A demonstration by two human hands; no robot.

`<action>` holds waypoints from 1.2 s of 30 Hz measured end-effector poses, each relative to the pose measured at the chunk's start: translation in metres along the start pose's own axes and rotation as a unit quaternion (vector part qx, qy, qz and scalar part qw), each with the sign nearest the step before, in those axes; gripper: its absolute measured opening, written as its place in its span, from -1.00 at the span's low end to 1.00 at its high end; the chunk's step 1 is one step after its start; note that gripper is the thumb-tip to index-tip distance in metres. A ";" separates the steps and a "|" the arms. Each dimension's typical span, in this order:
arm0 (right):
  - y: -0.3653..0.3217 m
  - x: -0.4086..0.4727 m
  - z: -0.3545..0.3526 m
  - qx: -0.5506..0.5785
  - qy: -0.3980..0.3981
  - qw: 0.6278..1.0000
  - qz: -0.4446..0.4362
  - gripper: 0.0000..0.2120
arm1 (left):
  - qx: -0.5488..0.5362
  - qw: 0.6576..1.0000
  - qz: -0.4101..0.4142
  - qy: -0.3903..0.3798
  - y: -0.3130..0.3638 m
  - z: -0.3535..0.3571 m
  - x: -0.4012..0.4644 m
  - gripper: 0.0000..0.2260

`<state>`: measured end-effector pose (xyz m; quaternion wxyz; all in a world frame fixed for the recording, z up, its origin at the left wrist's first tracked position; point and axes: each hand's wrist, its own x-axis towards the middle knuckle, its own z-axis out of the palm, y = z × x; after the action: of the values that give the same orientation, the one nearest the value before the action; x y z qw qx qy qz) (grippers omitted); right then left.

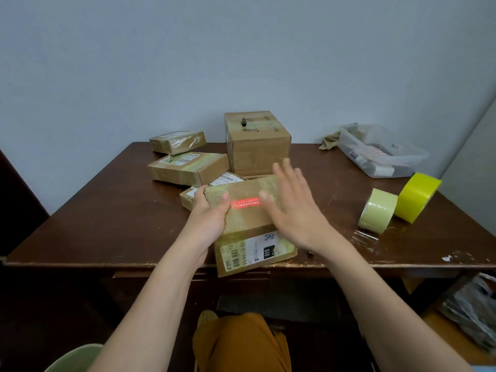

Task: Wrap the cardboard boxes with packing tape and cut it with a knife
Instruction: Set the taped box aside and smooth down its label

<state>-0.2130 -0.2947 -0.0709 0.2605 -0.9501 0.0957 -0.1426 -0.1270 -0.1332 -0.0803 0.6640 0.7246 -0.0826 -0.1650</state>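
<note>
1. Lying at near table (107, 224) edge, overhanging slightly: flat cardboard box (249, 224).
2. Gripping box's left side: left hand (208, 213), fingers curled.
3. Hovering over box, fingers spread, holding nothing: right hand (295, 210).
4. Standing well right: tape rolls (378, 210).

Tape rolls (397, 202) right of boxes (228, 167)

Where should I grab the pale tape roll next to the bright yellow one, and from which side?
Take the pale tape roll by its curved outer band, coming down from above with the right hand. It stands on edge with its round face toward you, so the top of the band is exposed, while the bright yellow roll crowds its far right side.
</note>
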 end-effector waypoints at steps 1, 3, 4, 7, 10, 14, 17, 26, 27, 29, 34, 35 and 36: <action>-0.003 0.003 0.003 -0.050 -0.022 0.998 -0.011 -0.26 | 0.012 1.000 0.005 -0.001 -0.002 -0.001 0.002 -0.50; -0.003 0.014 0.000 -0.080 -0.076 0.994 0.007 -0.24 | 0.036 0.999 0.015 -0.005 -0.004 -0.003 0.005 -0.50; -0.002 0.020 -0.002 -0.077 -0.101 0.992 0.020 -0.23 | 0.044 0.999 0.018 -0.007 -0.006 -0.003 0.006 -0.49; -0.001 0.037 -0.007 -0.083 -0.145 0.985 0.032 -0.21 | 0.050 0.999 0.022 -0.005 -0.009 -0.004 0.010 -0.47; -0.006 0.055 -0.004 -0.096 -0.149 0.983 0.038 -0.19 | 0.057 0.998 0.024 0.008 -0.011 -0.003 0.012 -0.46; -0.013 0.077 0.004 -0.115 -0.126 0.984 0.045 -0.26 | 0.055 0.998 0.027 0.013 -0.013 -0.003 0.012 -0.47; -0.014 0.090 0.008 -0.110 -0.123 0.985 0.051 -0.35 | 0.043 0.999 0.029 0.013 -0.015 -0.004 0.012 -0.49; -0.015 0.123 0.011 -0.122 -0.087 0.988 0.040 -0.53 | -0.002 1.000 0.010 0.005 -0.013 -0.004 0.010 -0.52; -0.012 0.125 0.011 -0.095 -0.075 0.992 0.040 -0.52 | -0.017 1.000 0.009 0.014 -0.013 -0.003 0.010 -0.54; -0.004 0.121 0.009 0.023 -0.079 0.996 0.045 -0.49 | -0.035 0.999 0.009 0.041 -0.013 0.001 0.009 -0.57; 0.009 0.084 -0.005 0.087 -0.137 0.987 -0.004 -0.65 | -0.055 0.994 -0.004 0.092 -0.005 0.011 0.006 -0.57; 0.011 0.073 -0.007 0.087 -0.135 0.987 -0.019 -0.57 | -0.056 0.994 -0.006 0.094 -0.003 0.011 0.007 -0.56; 0.012 0.061 -0.008 0.101 -0.132 0.986 -0.027 -0.50 | -0.054 0.994 -0.007 0.098 -0.002 0.012 0.007 -0.54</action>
<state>-0.1596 -0.3245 -0.0568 0.3613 -0.9317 0.0200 -0.0316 -0.1246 -0.1466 -0.0836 0.7059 0.7009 -0.0032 -0.1020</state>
